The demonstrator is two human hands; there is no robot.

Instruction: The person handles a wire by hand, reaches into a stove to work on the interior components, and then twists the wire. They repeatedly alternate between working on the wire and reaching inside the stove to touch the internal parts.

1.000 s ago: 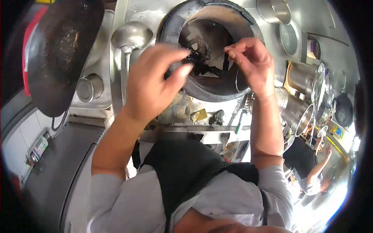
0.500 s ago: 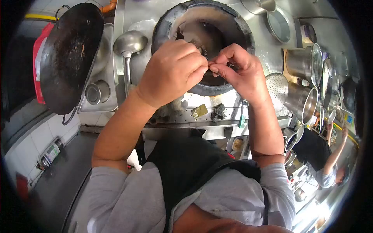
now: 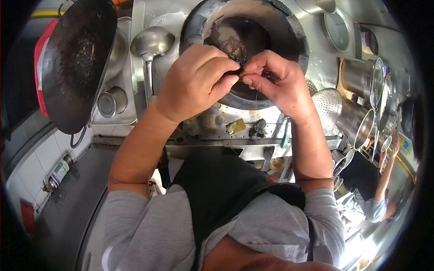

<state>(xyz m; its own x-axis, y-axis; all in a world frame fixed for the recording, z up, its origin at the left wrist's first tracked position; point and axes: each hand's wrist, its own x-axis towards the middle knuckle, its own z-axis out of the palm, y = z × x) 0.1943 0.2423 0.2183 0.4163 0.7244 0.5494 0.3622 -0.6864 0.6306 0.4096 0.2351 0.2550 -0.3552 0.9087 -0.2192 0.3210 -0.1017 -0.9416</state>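
Over the round wok burner (image 3: 192,34), my left hand (image 3: 192,83) and my right hand (image 3: 282,83) meet at their fingertips. Between thumb and forefinger, my right hand pinches something small and thin, too small to name. A fine strand hangs below those fingers. My left hand is curled, its thumb touching or almost touching the small thing, with a slight gap between thumb and forefinger. Inside the burner's dark ring a perforated metal piece (image 3: 233,44) shows. A ladle (image 3: 153,43) lies left of my left hand; a perforated skimmer (image 3: 326,105) is right of my right wrist.
A large black wok (image 3: 79,67) leans at the left beside a metal cup (image 3: 112,103) in a tray. A yellowish sponge (image 3: 235,127) and dark scrubber (image 3: 258,129) lie at the front ledge. Steel pots (image 3: 357,119) stand right. Another person (image 3: 368,180) works at far right.
My left thumb and forefinger have parted a little at the tips. The head view has shifted slightly, and more of the burner's inside shows. My right hand keeps its pinch.
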